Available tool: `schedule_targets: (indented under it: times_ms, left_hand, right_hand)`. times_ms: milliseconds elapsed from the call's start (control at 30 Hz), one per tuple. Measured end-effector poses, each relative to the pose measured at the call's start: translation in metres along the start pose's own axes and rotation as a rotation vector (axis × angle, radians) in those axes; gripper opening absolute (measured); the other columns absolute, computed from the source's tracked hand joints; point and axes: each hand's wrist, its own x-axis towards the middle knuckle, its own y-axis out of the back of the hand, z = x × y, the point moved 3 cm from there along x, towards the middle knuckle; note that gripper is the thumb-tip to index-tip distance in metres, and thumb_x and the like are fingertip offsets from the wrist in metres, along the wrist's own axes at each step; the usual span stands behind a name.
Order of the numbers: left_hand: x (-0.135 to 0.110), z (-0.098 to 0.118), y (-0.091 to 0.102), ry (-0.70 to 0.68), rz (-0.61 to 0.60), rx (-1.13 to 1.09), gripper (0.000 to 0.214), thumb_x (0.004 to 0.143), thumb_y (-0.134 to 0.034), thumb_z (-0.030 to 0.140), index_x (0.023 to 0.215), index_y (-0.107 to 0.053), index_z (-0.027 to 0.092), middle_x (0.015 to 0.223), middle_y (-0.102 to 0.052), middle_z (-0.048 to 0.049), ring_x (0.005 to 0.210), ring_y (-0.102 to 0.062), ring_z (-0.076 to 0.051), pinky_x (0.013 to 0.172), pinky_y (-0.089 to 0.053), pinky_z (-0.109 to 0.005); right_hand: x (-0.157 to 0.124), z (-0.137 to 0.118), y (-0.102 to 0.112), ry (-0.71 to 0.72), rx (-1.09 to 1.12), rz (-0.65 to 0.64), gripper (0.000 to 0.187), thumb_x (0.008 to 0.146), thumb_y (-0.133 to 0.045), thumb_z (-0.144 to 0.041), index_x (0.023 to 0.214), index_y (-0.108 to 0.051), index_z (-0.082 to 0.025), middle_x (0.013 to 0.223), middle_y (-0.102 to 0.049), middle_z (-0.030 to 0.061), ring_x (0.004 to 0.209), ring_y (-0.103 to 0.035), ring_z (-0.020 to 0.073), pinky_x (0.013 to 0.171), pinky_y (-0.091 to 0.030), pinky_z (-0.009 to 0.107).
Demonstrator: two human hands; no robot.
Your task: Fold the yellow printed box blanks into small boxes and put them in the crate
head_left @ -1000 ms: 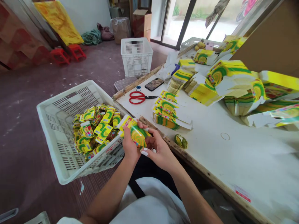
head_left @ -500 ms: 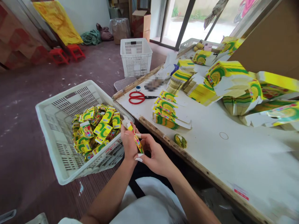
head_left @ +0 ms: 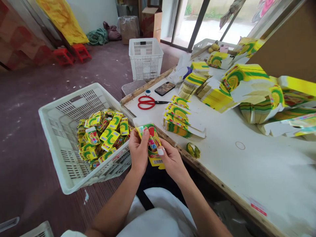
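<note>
Both hands hold one small yellow-and-green printed carton (head_left: 152, 144) above my lap, its flat printed face turned up and a barcode flap hanging below. My left hand (head_left: 138, 152) pinches its left edge with the thumb on top. My right hand (head_left: 170, 158) grips its right side with the fingers closed on it. To the left stands a white plastic crate (head_left: 61, 131) holding several folded cartons (head_left: 103, 135) of the same print. A short stack of flat carton blanks (head_left: 180, 120) lies on the white table (head_left: 247, 164) just beyond my hands.
Red scissors (head_left: 148, 102), a phone (head_left: 165, 88) and a small tape roll (head_left: 147, 92) lie at the table's far left corner. Large heaps of flat blanks (head_left: 247, 89) fill the table's back. A crumpled carton scrap (head_left: 192, 150) sits near the wooden edge. A second white crate (head_left: 145, 58) stands on the floor.
The carton was turned from edge-on to its flat printed face up, and a barcode flap now hangs below it. Both hands kept hold of it and shifted their grip.
</note>
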Motion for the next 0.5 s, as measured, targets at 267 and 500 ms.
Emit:
schedule_targets:
  times_ms: [267, 500]
  left_hand:
    - [-0.001, -0.003, 0.003, -0.024, -0.108, 0.034, 0.026, 0.088, -0.059, 0.046, 0.097, -0.06, 0.021, 0.093, -0.065, 0.0, 0.084, -0.063, -0.012, 0.08, -0.052, -0.023]
    - [-0.01, 0.002, -0.004, -0.036, -0.195, 0.262, 0.059, 0.062, -0.082, 0.037, 0.11, -0.053, 0.019, 0.11, -0.063, -0.0066, 0.098, -0.065, -0.02, 0.087, -0.053, -0.031]
  right_hand:
    - [0.002, 0.01, 0.003, 0.035, -0.102, 0.07, 0.046, 0.093, -0.048, -0.05, 0.127, -0.062, -0.023, 0.121, -0.067, 0.0082, 0.111, -0.062, 0.0256, 0.099, -0.047, 0.042]
    - [-0.003, -0.002, -0.005, 0.141, -0.385, 0.014, 0.04, 0.096, -0.042, -0.03, 0.133, -0.055, -0.025, 0.097, -0.06, 0.0072, 0.091, -0.06, 0.0212, 0.087, -0.052, 0.038]
